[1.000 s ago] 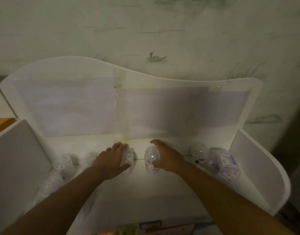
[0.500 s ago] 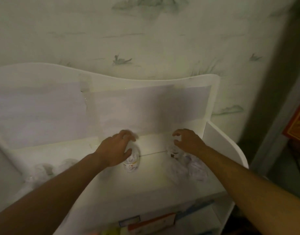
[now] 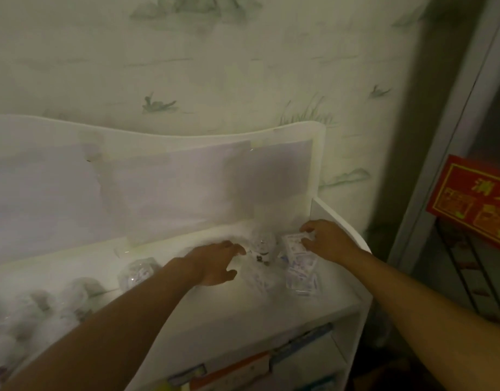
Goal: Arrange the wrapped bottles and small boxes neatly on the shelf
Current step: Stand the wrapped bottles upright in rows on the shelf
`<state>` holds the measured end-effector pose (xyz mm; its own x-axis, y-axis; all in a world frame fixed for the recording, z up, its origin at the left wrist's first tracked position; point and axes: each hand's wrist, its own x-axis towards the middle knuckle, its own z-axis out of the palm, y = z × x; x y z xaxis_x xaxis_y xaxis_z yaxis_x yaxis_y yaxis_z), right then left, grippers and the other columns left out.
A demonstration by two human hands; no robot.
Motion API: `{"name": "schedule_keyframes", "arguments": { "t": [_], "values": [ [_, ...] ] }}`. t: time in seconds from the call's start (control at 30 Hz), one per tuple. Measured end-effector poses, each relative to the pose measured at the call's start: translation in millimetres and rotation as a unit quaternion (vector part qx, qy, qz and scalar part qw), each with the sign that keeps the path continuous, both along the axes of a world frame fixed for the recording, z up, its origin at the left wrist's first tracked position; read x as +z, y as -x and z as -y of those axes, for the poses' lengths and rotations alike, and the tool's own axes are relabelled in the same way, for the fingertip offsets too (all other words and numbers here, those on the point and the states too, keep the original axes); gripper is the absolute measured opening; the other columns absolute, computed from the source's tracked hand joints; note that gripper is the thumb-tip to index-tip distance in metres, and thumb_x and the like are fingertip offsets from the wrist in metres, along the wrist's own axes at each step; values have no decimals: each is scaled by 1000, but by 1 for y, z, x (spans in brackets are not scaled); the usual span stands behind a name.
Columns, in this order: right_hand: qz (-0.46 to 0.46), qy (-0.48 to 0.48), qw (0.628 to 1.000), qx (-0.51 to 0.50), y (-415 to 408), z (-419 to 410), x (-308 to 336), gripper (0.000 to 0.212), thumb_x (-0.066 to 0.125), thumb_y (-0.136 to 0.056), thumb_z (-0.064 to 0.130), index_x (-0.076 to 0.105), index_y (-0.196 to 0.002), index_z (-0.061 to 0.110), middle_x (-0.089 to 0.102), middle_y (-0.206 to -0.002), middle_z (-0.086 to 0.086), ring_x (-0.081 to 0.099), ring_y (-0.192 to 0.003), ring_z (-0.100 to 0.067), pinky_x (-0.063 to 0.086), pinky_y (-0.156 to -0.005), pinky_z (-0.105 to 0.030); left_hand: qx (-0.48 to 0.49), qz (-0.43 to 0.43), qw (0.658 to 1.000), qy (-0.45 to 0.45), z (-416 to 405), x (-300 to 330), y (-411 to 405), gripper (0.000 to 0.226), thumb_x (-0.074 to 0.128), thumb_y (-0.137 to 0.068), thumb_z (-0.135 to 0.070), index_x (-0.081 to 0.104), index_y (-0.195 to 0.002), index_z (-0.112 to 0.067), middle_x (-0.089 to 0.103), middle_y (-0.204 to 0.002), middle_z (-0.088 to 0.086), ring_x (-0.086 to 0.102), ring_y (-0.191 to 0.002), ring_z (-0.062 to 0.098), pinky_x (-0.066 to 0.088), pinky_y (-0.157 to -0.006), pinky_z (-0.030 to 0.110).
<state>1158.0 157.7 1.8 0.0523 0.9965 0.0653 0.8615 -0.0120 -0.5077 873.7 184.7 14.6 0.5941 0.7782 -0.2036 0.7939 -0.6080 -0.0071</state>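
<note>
On the white shelf several clear-wrapped bottles stand in a loose row. One wrapped bottle stands near the right end, and another sits further left behind my left forearm. My left hand reaches toward the right bottle with fingers stretched out, holding nothing; I cannot tell whether the fingertips touch it. My right hand grips a small white box at the right end, thumb and fingers around it. More small wrapped boxes lie in front of it.
The shelf's right side panel rises just behind my right hand, and a tall back panel closes the rear. More blurred wrapped bottles crowd the left end. Books show on the lower shelf. A red sign hangs at right.
The view has swung right. My left hand let go of the bottle it held and reached right toward another. My right hand moved right onto the small box.
</note>
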Motion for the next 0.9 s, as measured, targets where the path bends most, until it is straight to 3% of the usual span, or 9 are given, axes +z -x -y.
{"name": "schedule_keyframes", "arguments": {
  "t": [0.2, 0.33, 0.43, 0.53, 0.67, 0.8, 0.9],
  "values": [
    [27, -12, 999, 45, 32, -22, -5, 41, 61, -90, 30, 56, -129, 22, 53, -134, -5, 52, -121, -21, 41, -99, -29, -79, 7, 997, -18, 15, -23, -21, 67, 52, -91, -43, 18, -148, -33, 22, -157, 0, 32, -140, 24, 31, -113, 42],
    [40, 18, 996, 83, 72, -42, -6, 56, 67, -82, 41, 50, -133, 25, 52, -136, -1, 52, -122, -22, 43, -100, -34, -79, 10, 996, -39, 15, -33, -11, 76, 56, -90, -38, 10, -151, -30, 14, -160, 0, 23, -145, 21, 26, -115, 40],
    [48, 45, 995, 78, 79, -48, -17, 72, 72, -72, 52, 45, -133, 27, 56, -131, -1, 56, -119, -25, 47, -97, -37, -39, 48, 998, -19, 10, -42, -3, 76, 59, -89, -38, 14, -150, -31, 21, -158, -2, 34, -139, 20, 36, -111, 37],
    [81, 48, 994, 59, 76, -51, -23, 81, 71, -70, 58, 36, -136, 28, 58, -130, -4, 58, -116, -27, 45, -96, -38, -50, 78, 994, -49, 12, -47, 2, 64, 59, -88, -44, 28, -142, -33, 40, -141, -3, 49, -123, 18, 45, -100, 35],
    [77, 36, 995, 54, 84, -54, -22, 79, 72, -71, 59, 36, -132, 24, 57, -130, -4, 57, -117, -27, 42, -99, -41, -42, 48, 997, -32, 20, -55, 10, 59, 53, -89, -50, 31, -140, -32, 34, -144, -4, 48, -121, 17, 44, -101, 36],
    [91, 11, 994, 54, 94, -54, -30, 67, 69, -77, 46, 36, -129, 20, 60, -123, -6, 60, -108, -29, 43, -95, -40, 8, 168, 984, 57, 31, -57, 3, 71, 53, -89, -35, 11, -146, -36, 20, -154, -9, 44, -128, 16, 42, -103, 37],
    [87, 2, 995, 47, 93, -55, -37, 64, 67, -77, 47, 36, -128, 22, 60, -121, -4, 60, -107, -28, 41, -96, -41, -47, 193, 978, 70, 52, -59, -14, 83, 55, -85, -52, 2, -147, -40, 7, -159, -11, 22, -143, 14, 26, -115, 35]
  ]
}}
